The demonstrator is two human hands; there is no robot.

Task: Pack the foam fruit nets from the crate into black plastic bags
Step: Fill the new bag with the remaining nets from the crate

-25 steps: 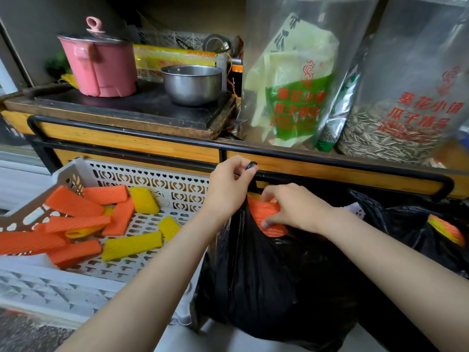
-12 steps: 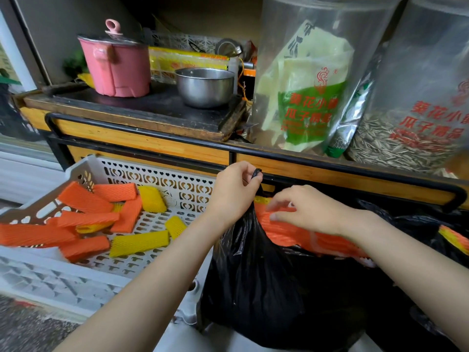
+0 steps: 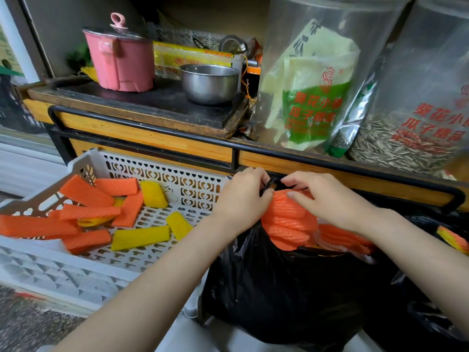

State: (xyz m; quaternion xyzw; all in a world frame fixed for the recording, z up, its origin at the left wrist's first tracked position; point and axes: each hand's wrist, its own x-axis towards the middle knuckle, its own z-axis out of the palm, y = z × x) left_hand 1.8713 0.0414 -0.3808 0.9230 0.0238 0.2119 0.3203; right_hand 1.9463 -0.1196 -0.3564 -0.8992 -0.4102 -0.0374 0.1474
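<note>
Closer together than a moment ago, both hands meet above the black plastic bag (image 3: 279,288). The left hand (image 3: 241,196) pinches its thin handle; the right hand (image 3: 330,199) presses the ribbed orange foam nets (image 3: 289,222) bulging out, lying crosswise. Further left, nearer the left hand, the perforated white crate (image 3: 63,273) holds more.

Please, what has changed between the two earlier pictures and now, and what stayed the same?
The right hand rose to about the level of the left hand. Its fingers now press on top of the orange nets, which show more above the mouth of the black bag. Nothing was let go. The left hand still pinches the bag's handle, and the loose nets in the crate lie as before.
</note>
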